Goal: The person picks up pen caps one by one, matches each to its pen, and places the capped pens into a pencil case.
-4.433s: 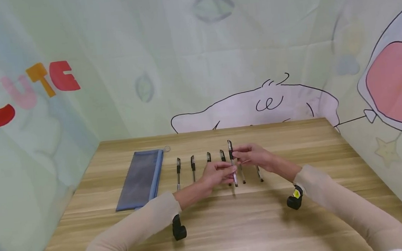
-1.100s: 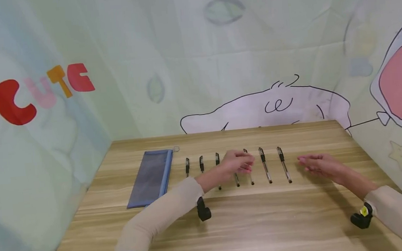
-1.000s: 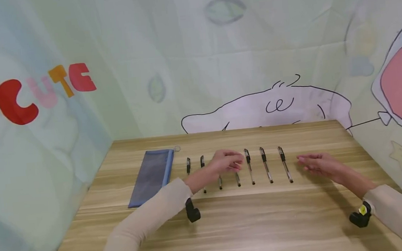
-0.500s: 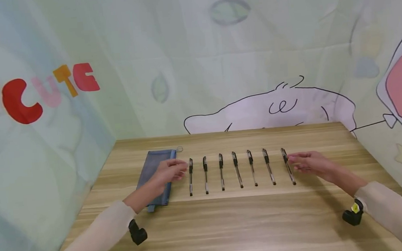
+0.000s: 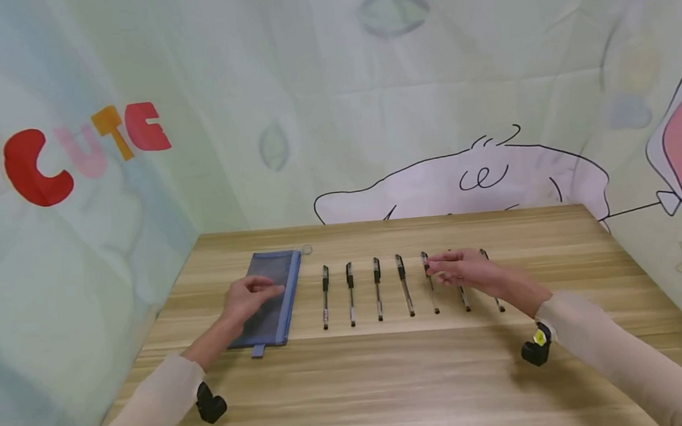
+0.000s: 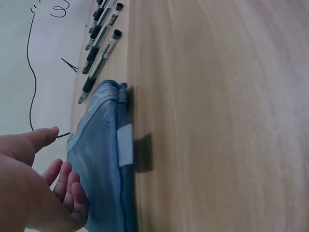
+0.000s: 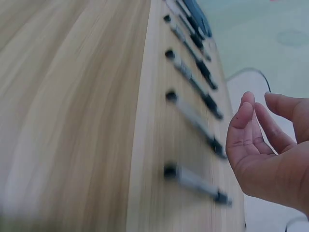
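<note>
Several capped gel pens with black grips lie side by side in a row on the wooden table; the leftmost pen (image 5: pixel 325 299) is closest to the blue mesh zip pouch (image 5: pixel 290 298). Over the pouch hovers my left hand (image 5: pixel 245 302), fingers loosely bent and holding nothing; the left wrist view shows its thumb apart from the fingers beside the pouch (image 6: pixel 96 159). My right hand (image 5: pixel 474 272) hangs above the right end of the row, partly hiding two pens. Its fingers are relaxed with nothing between them, as the right wrist view shows the hand (image 7: pixel 270 150) off the table.
The wooden table (image 5: pixel 381 392) extends toward me in front of the pens. A printed cloth backdrop (image 5: pixel 218 129) rises behind its back edge and at both sides. A small ring (image 5: pixel 307 250) is attached to the pouch's far corner.
My left hand has swept left from the pens to above the pouch. My right hand has moved left from beyond the rightmost pen to over the row. The pen held earlier now lies in the row.
</note>
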`<act>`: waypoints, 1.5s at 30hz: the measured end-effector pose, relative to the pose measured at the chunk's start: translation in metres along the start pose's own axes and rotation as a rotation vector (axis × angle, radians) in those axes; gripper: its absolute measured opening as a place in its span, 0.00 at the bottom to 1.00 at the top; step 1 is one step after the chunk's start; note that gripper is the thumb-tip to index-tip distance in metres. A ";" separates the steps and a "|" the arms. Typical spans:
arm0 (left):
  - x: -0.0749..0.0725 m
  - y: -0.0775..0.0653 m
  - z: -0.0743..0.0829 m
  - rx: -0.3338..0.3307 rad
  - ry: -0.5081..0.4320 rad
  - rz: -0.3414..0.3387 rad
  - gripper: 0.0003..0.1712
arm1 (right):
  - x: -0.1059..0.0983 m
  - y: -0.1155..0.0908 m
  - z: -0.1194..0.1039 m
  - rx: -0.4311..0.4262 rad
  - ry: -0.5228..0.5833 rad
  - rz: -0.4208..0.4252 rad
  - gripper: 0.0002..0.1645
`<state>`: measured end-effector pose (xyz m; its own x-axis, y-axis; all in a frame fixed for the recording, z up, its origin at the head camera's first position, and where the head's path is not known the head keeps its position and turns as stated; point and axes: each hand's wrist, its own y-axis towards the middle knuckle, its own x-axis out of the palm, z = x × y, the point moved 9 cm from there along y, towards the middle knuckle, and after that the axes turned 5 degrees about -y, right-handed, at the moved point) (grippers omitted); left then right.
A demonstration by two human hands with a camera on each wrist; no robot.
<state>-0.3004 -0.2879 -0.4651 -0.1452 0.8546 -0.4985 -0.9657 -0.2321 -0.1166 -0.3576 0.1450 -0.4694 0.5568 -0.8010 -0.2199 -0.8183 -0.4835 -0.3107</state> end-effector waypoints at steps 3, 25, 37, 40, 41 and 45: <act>0.002 -0.004 0.001 0.050 0.073 0.023 0.26 | 0.022 0.016 -0.009 -0.010 0.008 -0.010 0.30; 0.020 -0.011 0.009 0.062 0.289 -0.040 0.34 | 0.161 0.097 -0.058 -0.042 0.205 -0.043 0.25; 0.020 -0.007 0.009 0.044 0.223 -0.049 0.25 | 0.186 0.103 -0.051 0.020 0.294 -0.012 0.27; 0.019 -0.004 0.012 0.095 0.252 -0.026 0.20 | 0.188 0.103 -0.049 0.031 0.284 -0.002 0.27; 0.019 -0.003 0.014 0.124 0.277 -0.018 0.19 | 0.188 0.103 -0.048 0.033 0.279 -0.003 0.28; 0.021 0.003 0.015 0.223 0.418 0.026 0.15 | 0.192 0.102 -0.048 0.046 0.272 -0.012 0.29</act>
<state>-0.3093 -0.2634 -0.4625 -0.1149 0.5792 -0.8071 -0.9922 -0.1064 0.0649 -0.3411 -0.0749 -0.4992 0.5025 -0.8637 0.0383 -0.8013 -0.4819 -0.3544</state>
